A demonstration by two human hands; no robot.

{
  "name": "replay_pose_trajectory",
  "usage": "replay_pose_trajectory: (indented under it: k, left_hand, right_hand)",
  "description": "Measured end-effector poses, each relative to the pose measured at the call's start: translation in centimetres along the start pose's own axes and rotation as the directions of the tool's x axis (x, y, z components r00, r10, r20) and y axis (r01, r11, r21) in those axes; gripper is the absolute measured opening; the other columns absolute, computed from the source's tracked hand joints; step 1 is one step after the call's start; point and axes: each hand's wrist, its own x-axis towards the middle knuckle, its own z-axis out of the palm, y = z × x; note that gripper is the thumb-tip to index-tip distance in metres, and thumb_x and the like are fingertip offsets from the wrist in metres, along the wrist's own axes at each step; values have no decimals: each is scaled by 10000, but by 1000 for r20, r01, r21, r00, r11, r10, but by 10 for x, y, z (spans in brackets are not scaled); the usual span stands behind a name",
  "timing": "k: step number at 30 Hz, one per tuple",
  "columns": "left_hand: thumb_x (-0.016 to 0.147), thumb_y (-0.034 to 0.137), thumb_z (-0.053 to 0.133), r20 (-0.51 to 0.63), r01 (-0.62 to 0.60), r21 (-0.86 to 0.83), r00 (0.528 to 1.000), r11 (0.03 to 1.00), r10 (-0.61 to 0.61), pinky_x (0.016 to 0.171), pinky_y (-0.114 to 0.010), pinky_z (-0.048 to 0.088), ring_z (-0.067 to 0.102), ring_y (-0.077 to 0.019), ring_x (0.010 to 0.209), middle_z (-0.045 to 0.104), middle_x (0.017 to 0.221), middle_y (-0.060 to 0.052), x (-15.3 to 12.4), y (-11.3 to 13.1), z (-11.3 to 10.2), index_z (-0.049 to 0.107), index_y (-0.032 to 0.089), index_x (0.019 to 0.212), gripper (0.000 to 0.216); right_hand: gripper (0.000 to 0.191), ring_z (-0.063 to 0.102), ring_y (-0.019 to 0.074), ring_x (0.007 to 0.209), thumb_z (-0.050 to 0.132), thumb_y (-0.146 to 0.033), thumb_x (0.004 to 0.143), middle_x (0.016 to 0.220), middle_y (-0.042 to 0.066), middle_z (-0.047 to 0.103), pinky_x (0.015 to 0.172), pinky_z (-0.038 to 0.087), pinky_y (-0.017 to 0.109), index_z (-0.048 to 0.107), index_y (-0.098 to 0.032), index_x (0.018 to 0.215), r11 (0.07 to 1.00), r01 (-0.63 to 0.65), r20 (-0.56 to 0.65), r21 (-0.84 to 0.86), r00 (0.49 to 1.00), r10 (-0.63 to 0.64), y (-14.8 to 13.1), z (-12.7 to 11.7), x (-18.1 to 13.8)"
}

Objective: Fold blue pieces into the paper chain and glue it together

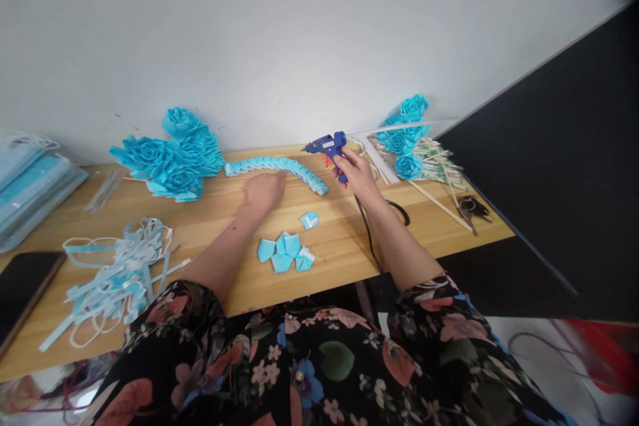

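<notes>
My right hand [355,172] is wrapped round the handle of a blue hot glue gun [327,144]. Its nozzle points left, above the right part of a curved strip of folded light-blue pieces [272,163]. A long clear glue stick [399,126] sticks out of the gun's back. My left hand [266,191] is closed with its back to me, at the near edge of the strip; its fingertips and anything in them are hidden. Closer to me lie several folded blue pieces [285,249], with a single folded piece [309,219] apart from them.
Bunches of blue flowers lie at the left [172,153] and right [405,133]. Cut strips and loops [120,273], a phone [30,286] and packs of blue masks [34,186] are on the left. Thin sticks [444,163] and scissors [472,210] lie right; the gun's black cord [368,229] crosses the table's front edge.
</notes>
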Motion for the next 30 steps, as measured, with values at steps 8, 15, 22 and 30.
replay_pose_trajectory:
  k: [8, 15, 22, 30]
  left_hand:
    - [989, 305, 315, -52, -10, -19, 999, 1000, 9, 814, -352, 496, 700, -286, 1007, 756, 1063, -131, -8, -1, 0, 592, 279, 1388, 486]
    - [982, 290, 313, 3, -44, -1, 999, 999, 44, 810, -362, 500, 707, -293, 976, 762, 1020, -125, -5, 6, -1, 560, 307, 1422, 506]
    - [975, 270, 318, 48, -36, 32, 998, 999, 35, 806, -386, 515, 707, -311, 986, 758, 1035, -139, -2, 12, -8, 579, 294, 1399, 498]
    - [971, 261, 320, 88, -57, 8, 995, 998, 56, 850, -395, 516, 692, -308, 1042, 742, 1128, -141, 3, 12, -14, 571, 286, 1404, 501]
  right_hand:
    - [344, 422, 64, 447, 629, -498, 814, 591, -45, 548, 378, 309, 185, 649, -189, 964, 1000, -16, 22, 13, 1000, 16, 11, -2, -8]
    - [304, 409, 64, 409, 639, -503, 828, 564, -48, 543, 369, 301, 197, 628, -205, 890, 999, -18, 49, 40, 999, 16, 30, 4, -8]
    - [297, 406, 65, 421, 635, -499, 840, 570, -44, 549, 365, 303, 190, 628, -204, 871, 1000, -15, 63, 24, 998, 14, 36, 1, -8]
    - [295, 398, 64, 416, 626, -489, 834, 564, -49, 541, 364, 300, 189, 649, -202, 896, 1000, -24, 66, 3, 998, 24, 41, 3, -8]
